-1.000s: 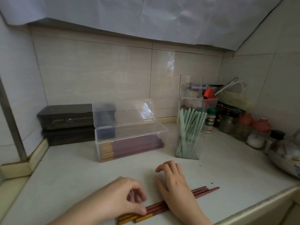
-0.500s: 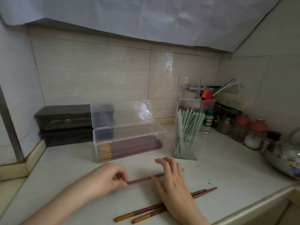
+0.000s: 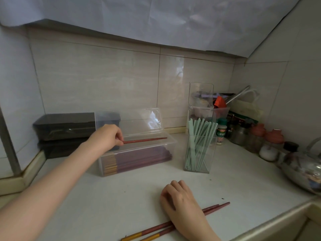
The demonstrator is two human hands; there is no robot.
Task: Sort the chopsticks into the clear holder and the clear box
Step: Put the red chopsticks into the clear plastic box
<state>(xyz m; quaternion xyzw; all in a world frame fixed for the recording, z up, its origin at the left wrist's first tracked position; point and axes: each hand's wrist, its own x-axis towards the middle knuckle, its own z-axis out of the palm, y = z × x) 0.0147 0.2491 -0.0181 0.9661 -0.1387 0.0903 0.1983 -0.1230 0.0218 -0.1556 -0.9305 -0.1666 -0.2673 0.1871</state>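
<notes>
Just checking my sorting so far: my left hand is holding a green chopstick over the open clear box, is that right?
Not quite. The chopstick that your left hand pinches is red, not green; the green chopsticks stand in the clear holder. The head view shows the red one held over the open clear box.

Pale counter [image 3: 121, 197], clear box [image 3: 171, 141] of red chopsticks [image 3: 139, 159] toward the back, black boxes [image 3: 64, 129] left of it, clear holder [image 3: 211, 164] of green chopsticks [image 3: 198, 133] just right, jars [image 3: 257, 134] and kettle [image 3: 305, 169] farther right, loose pair [image 3: 217, 206] in front, under the right hand [image 3: 182, 204].
</notes>
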